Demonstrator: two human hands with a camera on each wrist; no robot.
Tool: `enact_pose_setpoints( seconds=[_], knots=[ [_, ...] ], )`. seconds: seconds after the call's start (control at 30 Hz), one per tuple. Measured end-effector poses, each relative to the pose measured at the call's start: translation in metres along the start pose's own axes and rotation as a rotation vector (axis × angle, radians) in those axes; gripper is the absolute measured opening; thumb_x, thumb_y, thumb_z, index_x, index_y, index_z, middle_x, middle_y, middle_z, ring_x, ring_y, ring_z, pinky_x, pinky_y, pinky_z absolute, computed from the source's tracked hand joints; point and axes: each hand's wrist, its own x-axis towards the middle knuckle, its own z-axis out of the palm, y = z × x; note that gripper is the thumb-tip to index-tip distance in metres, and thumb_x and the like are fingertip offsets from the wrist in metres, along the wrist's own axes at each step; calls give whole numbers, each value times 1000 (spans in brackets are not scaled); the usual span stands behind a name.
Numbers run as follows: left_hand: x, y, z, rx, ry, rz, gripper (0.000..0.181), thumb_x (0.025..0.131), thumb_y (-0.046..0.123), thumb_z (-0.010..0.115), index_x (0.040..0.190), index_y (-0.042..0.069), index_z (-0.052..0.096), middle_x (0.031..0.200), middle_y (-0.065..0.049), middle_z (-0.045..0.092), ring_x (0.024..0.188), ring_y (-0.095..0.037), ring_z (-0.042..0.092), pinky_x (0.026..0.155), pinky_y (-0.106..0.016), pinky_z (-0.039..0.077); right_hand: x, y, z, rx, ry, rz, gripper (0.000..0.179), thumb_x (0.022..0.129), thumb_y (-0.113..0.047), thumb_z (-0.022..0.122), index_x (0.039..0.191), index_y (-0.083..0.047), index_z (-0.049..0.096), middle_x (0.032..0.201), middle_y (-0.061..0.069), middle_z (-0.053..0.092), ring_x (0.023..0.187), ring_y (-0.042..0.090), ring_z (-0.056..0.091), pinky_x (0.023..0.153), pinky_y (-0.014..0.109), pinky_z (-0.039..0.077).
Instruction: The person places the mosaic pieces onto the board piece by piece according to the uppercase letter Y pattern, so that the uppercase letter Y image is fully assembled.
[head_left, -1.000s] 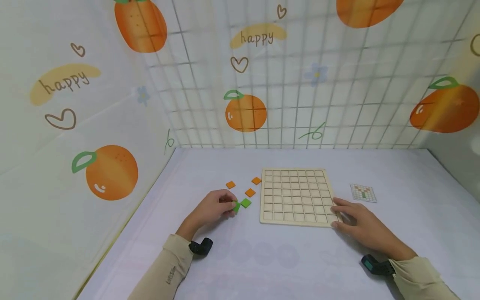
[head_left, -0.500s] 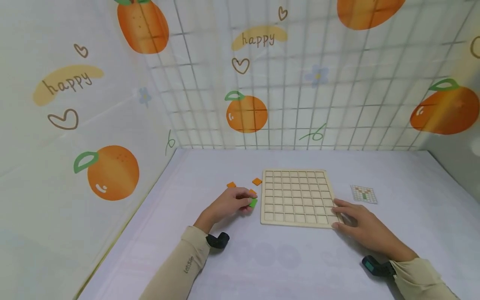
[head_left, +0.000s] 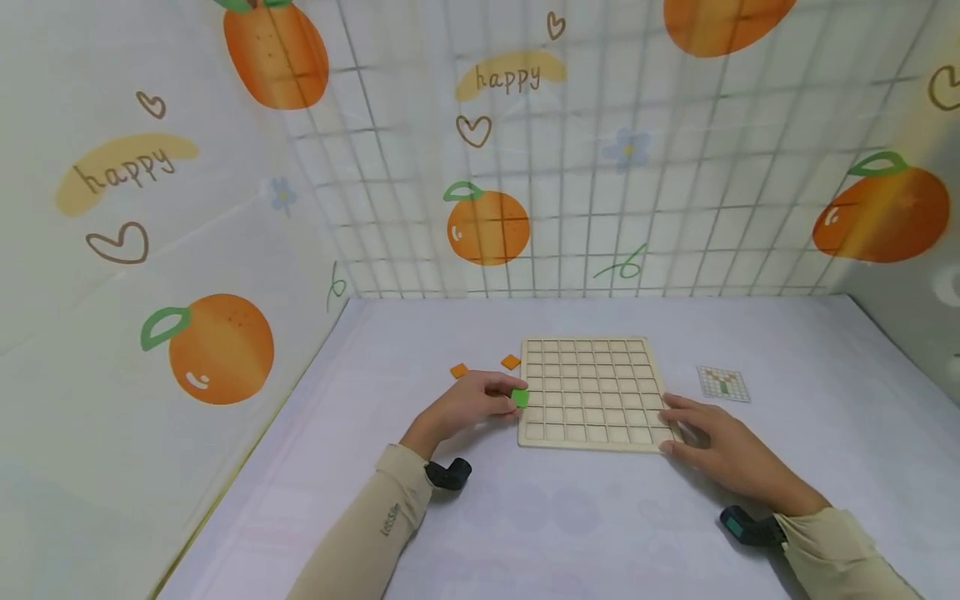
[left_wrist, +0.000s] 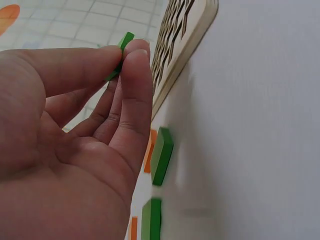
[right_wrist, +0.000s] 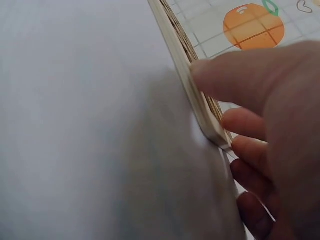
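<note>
A small green square tile (head_left: 521, 398) is pinched between the thumb and fingertips of my left hand (head_left: 468, 404), at the left edge of a pale wooden grid board (head_left: 592, 448). In the left wrist view that held tile (left_wrist: 126, 41) is raised and tilted, with the board's corner beyond it. Two more green tiles (left_wrist: 162, 157) lie on the table below the hand; the head view hides them. My right hand (head_left: 720, 446) rests at the board's near right corner, thumb on the near edge and relaxed fingers along the right side. The grid's cells hold no tiles.
Two orange tiles (head_left: 511, 362) show left of the board, beyond my left hand. A small pattern card (head_left: 723, 383) with a printed grid lies right of the board. The white table ends at a curtain (head_left: 585, 208) printed with oranges.
My left hand has moved right with the green tile, from among the loose tiles to the board's left edge, now covering the nearer ones. The right hand stays at the board's corner.
</note>
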Motion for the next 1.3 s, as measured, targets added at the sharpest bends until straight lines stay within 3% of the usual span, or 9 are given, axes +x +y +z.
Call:
enact_pose_setpoints(
  seconds=[0.23, 0.5, 0.73, 0.97, 1.3],
  knots=[
    [9, 7, 10, -96, -49, 29, 37, 93, 5, 70, 129, 6, 67, 105, -10, 69, 91, -22, 70, 85, -31, 55, 2, 0, 1, 22, 12, -15, 61, 90, -39, 76, 135, 0, 61, 151, 21, 44, 138, 49, 35, 106, 66, 29],
    [18, 11, 22, -129, -63, 35, 40, 91, 4, 72, 130, 4, 66, 103, -11, 68, 90, -23, 70, 84, -31, 55, 3, -1, 4, 42, 7, -17, 66, 89, -44, 75, 137, -1, 59, 153, 20, 42, 140, 48, 33, 107, 66, 28],
    [30, 10, 33, -38, -32, 39, 36, 89, 16, 77, 125, 16, 71, 107, 0, 68, 101, -14, 60, 86, -28, 49, 1, -3, 3, 12, -11, 7, 69, 89, -50, 72, 138, -3, 59, 155, 17, 40, 142, 46, 32, 108, 64, 28],
    [33, 13, 39, -87, -40, 27, 33, 90, 12, 76, 123, 17, 72, 109, -2, 67, 102, -17, 62, 87, -31, 52, 0, -2, 2, 11, -17, 11, 69, 90, -51, 71, 138, -3, 60, 155, 17, 40, 142, 46, 32, 108, 64, 28],
    [34, 21, 42, -79, -40, 22, 35, 92, 9, 72, 126, 15, 71, 110, -1, 66, 104, -15, 59, 89, -29, 50, 2, 0, 4, -7, -8, 9, 70, 89, -52, 71, 139, -4, 59, 156, 16, 40, 142, 46, 32, 108, 64, 28]
  ],
)
